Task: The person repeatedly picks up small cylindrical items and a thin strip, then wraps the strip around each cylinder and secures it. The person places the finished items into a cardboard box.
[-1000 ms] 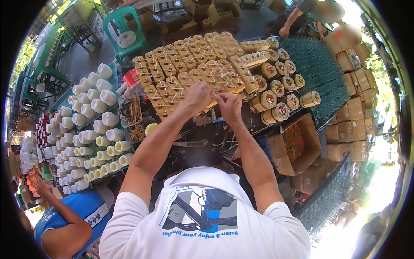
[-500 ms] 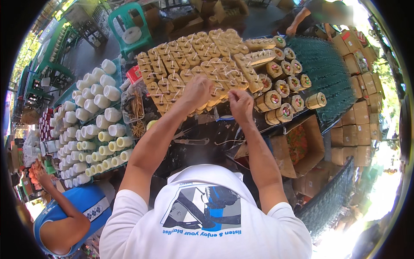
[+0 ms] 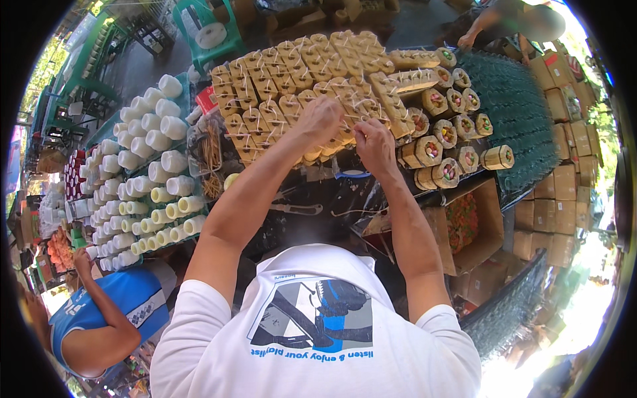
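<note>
Rows of tan, scalloped blocks (image 3: pixel 255 71) with short white strings on top stand packed together on the dark table. My left hand (image 3: pixel 322 119) is closed over the near rows, its fingers bent down among the strings; what it grips is hidden. Just right of it, my right hand (image 3: pixel 375 142) is pinched at a white string (image 3: pixel 353 120) at the near edge of the blocks. To the right stand several tan, round-ended holders (image 3: pixel 446 134) with small colourful pieces inside.
White cups (image 3: pixel 159 140) fill a tray at left, beside a bin of thin sticks (image 3: pixel 211 152). Pliers-like tool (image 3: pixel 295 209) lies nearer me. An open carton (image 3: pixel 434 232) stands at right, by dark green netting (image 3: pixel 507 109). Co-workers sit at left (image 3: pixel 109 318) and far right (image 3: pixel 494 26).
The view has shifted slightly, so the table appears moved right and the near blocks higher. Both hands stay pinched over the near rows, now closer together. The left co-worker's hand has moved.
</note>
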`<state>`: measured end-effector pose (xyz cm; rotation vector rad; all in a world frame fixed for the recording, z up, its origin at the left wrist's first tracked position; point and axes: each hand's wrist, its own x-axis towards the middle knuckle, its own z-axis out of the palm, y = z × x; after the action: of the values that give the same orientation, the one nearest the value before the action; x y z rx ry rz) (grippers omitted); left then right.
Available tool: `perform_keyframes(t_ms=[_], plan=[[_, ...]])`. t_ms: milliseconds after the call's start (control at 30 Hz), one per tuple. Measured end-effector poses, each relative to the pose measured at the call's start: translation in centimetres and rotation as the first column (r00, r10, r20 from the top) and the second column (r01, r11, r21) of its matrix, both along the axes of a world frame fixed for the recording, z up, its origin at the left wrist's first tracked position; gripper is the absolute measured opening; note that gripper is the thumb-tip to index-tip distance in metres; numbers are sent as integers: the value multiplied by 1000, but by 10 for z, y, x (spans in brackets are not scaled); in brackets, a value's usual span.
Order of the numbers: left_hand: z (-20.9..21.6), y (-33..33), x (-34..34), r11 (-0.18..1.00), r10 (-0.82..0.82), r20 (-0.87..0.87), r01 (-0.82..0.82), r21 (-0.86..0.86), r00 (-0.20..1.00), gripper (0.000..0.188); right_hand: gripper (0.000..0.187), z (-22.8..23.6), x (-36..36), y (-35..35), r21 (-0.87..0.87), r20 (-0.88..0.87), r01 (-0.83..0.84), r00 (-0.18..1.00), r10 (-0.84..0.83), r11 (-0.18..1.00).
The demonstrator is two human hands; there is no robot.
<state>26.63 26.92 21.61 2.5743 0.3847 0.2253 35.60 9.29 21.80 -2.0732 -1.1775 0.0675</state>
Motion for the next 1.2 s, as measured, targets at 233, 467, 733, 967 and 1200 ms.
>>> perform_keyframes(t_ms=[233, 467, 733, 967, 1200], plan=[[5, 3, -2, 1000, 2, 61, 0, -31, 998, 12, 9, -1, 4, 0, -4, -10, -12, 1000, 12, 1000], [32, 35, -18, 990, 138, 116, -141, 18, 984, 12, 12, 21, 16, 7, 55, -41, -43, 998, 45, 998], [114, -33, -139, 952, 134, 138, -89, -294, 981, 17, 16, 31, -27, -60, -79, -254, -31, 967, 10, 996], [18, -97, -238, 751, 213, -210, -297, -589, 954, 21, 22, -137, -102, -249, -564, -503, -74, 821, -271, 823], [-51, -126, -217, 953, -91, -95, 59, -297, 991, 36, 26, -211, -224, -407, -851, -356, 10, 723, -592, 525]])
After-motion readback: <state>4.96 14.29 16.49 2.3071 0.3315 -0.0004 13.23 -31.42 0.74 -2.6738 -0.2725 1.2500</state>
